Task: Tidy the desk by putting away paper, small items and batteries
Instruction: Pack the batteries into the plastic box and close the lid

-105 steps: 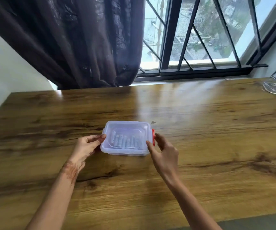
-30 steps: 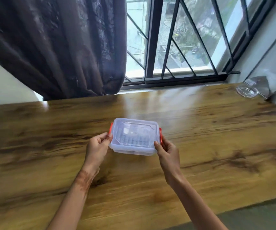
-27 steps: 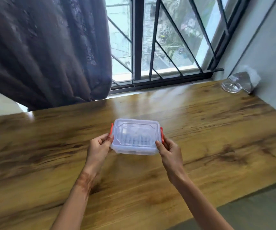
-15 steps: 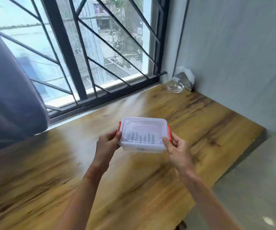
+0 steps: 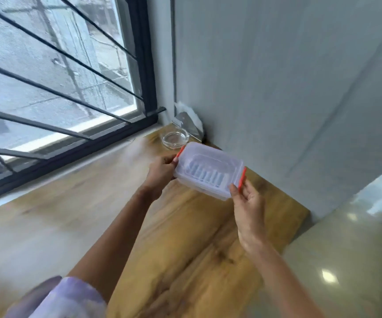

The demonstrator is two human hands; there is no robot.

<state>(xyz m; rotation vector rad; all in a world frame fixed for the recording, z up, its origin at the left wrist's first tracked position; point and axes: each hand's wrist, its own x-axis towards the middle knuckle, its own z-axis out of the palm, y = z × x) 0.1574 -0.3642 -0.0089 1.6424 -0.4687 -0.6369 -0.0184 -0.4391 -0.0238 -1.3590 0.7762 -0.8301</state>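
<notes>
Wooden worktop (image 5: 185, 237) fills the lower middle of the frame and runs into a corner between a barred window (image 5: 59, 65) at upper left and a grey wall (image 5: 277, 76) at right. The floor (image 5: 346, 260) shows past its edge at lower right.

The clear lidded box (image 5: 208, 173) is at centre right. It appears to be held clear of the wood and is tilted, with its right end lower. A row of batteries (image 5: 208, 177) shows dimly through the lid.

The main risk, as I judge it, is the tilt. The batteries can slide to the low end and shift the weight onto the right hand (image 5: 248, 200), whose hold looks light. That end hangs near the worktop's edge, so a slip could send the box to the floor. The orange clips (image 5: 241, 177) sit right at the fingertips, and a tug there might spring one and loosen the lid. A glass dish (image 5: 174, 139) stands just beyond the box's far corner and could be knocked if the box goes down carelessly there.

The left hand (image 5: 161, 173) has its fingers (image 5: 169, 160) curled onto the left end of the box beside the clip there. The right hand's fingers (image 5: 234, 189) are only partly bent and press the right end by the clip. Motion blur hides exactly how they wrap.
</notes>
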